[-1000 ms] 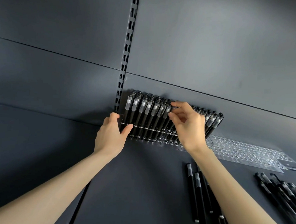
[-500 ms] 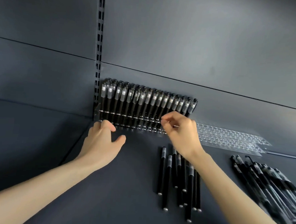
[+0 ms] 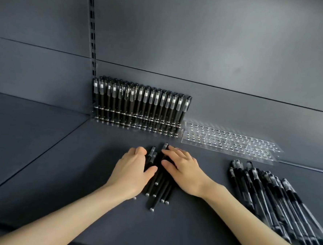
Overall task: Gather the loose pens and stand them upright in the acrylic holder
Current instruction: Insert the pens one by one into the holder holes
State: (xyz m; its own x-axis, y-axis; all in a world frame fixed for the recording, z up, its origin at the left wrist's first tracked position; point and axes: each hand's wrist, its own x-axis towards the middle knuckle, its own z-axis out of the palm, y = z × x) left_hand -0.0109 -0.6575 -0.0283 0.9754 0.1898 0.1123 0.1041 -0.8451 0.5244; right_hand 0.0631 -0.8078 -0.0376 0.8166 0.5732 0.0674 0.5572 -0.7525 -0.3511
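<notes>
head, left hand, right hand cupping pens

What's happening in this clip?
A person is gathering a small bunch of loose black pens on a dark grey shelf. The left hand and right hand are laid over it from either side, and the bunch lies flat, not lifted. At the back, a clear acrylic holder is already packed with upright pens. Beside it a second clear acrylic holder sits empty, and a larger pile of black pens waits on the right.
</notes>
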